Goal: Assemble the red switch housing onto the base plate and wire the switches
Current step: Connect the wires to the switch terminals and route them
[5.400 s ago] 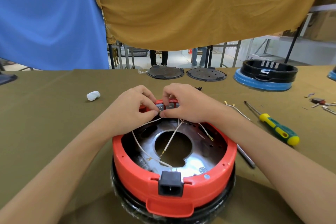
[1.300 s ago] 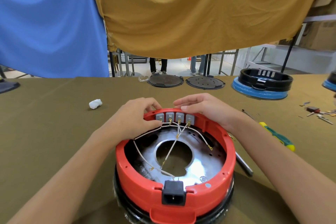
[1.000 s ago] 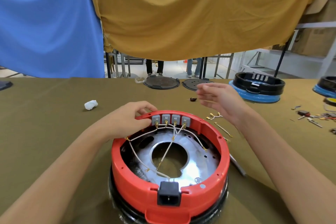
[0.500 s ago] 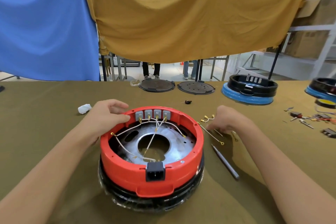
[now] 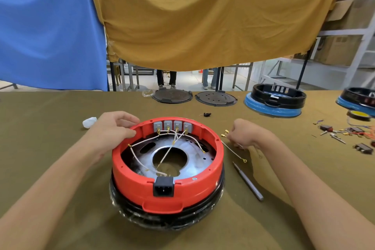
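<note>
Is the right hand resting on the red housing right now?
No, the right hand is down on the table beside the red housing, at the loose wires.

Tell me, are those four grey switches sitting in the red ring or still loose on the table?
In. The four grey switches sit side by side in the far wall of the red housing, with white wires running from their terminals.
</note>
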Tool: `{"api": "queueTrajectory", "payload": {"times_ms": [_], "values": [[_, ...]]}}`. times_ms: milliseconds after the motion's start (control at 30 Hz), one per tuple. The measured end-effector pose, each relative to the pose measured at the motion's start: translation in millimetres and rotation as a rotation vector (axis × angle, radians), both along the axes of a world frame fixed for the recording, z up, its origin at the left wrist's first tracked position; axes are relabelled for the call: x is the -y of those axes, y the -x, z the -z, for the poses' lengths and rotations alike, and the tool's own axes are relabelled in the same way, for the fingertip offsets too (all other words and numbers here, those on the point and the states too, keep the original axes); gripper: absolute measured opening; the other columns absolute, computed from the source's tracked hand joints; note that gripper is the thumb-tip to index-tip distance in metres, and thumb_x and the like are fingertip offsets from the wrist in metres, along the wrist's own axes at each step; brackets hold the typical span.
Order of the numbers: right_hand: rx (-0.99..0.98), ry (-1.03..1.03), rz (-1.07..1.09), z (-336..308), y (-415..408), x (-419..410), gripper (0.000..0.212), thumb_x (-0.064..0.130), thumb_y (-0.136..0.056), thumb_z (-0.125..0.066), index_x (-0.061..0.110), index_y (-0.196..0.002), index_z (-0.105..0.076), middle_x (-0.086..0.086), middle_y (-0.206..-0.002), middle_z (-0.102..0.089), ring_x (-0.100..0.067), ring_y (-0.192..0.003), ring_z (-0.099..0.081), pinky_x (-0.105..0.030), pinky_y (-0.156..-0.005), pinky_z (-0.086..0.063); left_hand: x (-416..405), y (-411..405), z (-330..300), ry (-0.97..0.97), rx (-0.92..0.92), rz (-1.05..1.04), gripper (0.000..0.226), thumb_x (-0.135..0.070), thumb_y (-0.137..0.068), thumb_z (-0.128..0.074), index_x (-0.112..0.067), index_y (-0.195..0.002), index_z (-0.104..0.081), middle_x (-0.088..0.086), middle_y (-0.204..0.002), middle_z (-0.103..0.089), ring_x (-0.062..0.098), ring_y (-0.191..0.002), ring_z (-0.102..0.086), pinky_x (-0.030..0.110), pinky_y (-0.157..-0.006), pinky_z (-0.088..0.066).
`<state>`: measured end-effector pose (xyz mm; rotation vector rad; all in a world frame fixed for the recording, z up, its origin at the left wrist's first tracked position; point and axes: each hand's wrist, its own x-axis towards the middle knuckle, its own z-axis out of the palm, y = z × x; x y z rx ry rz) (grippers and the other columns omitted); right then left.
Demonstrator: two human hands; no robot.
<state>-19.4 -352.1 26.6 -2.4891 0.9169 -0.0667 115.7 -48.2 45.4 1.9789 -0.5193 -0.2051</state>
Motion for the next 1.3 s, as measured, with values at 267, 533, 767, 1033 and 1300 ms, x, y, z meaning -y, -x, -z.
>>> {"api": "queueTrajectory", "payload": {"times_ms": [267, 533, 767, 1033, 1300], "values": [[0.295, -0.472, -0.028, -12, 5, 4, 0.019, 0.002, -0.097, -0.052, 0.006, -0.101, -0.070, -0.006, -0.078, -0.067, -0.008, -0.057, -0.048, -0.020, -0.050, -0.043, -2, -3, -2, -0.079, -0.119, 0.065, 0.032, -0.008, -0.086, -0.063, -0.026, -0.113, -0.060, 0.003, -0.102, -0.065, 0.016, -0.073, -0.060, 0.029, -0.063, -0.045], [0.184, -0.515, -0.154, -14, 8, 9, 0.021, 0.008, -0.102, -0.047, 0.005, -0.109, -0.067, -0.003, -0.071, -0.067, -0.006, -0.052, -0.044, -0.019, -0.049, -0.038, 1, -3, 1, 0.056, -0.059, 0.014, 0.034, 0.010, -0.088, -0.061, -0.016, -0.109, -0.067, 0.005, -0.109, -0.070, 0.021, -0.087, -0.069, 0.031, -0.070, -0.054], [0.299, -0.635, -0.231, -19, 9, 10, 0.018, 0.014, -0.100, -0.057, 0.004, -0.111, -0.066, -0.004, -0.083, -0.073, -0.006, -0.057, -0.047, -0.017, -0.054, -0.045, 0, -9, 4, -0.047, -0.092, 0.007, 0.027, -0.013, -0.088, -0.067, -0.025, -0.111, -0.061, 0.000, -0.105, -0.065, 0.017, -0.085, -0.063, 0.031, -0.071, -0.048], [0.573, -0.838, -0.383, -26, 13, -1, 0.013, 0.018, -0.089, -0.066, 0.007, -0.095, -0.070, -0.003, -0.084, -0.068, -0.010, -0.067, -0.058, -0.022, -0.063, -0.052, 0, -4, 1, -0.027, -0.030, 0.007, 0.035, 0.007, -0.085, -0.059, -0.017, -0.109, -0.067, 0.005, -0.103, -0.071, 0.019, -0.079, -0.069, 0.028, -0.064, -0.052], [0.703, -0.912, -0.560, -32, 9, -21, 0.012, 0.020, -0.087, -0.066, 0.014, -0.081, -0.075, -0.002, -0.075, -0.065, -0.009, -0.059, -0.055, -0.018, -0.057, -0.051, 3, -3, 3, -0.003, -0.127, 0.149, 0.021, -0.015, -0.093, -0.065, -0.025, -0.112, -0.067, 0.000, -0.108, -0.072, 0.018, -0.095, -0.070, 0.028, -0.078, -0.052]]}}
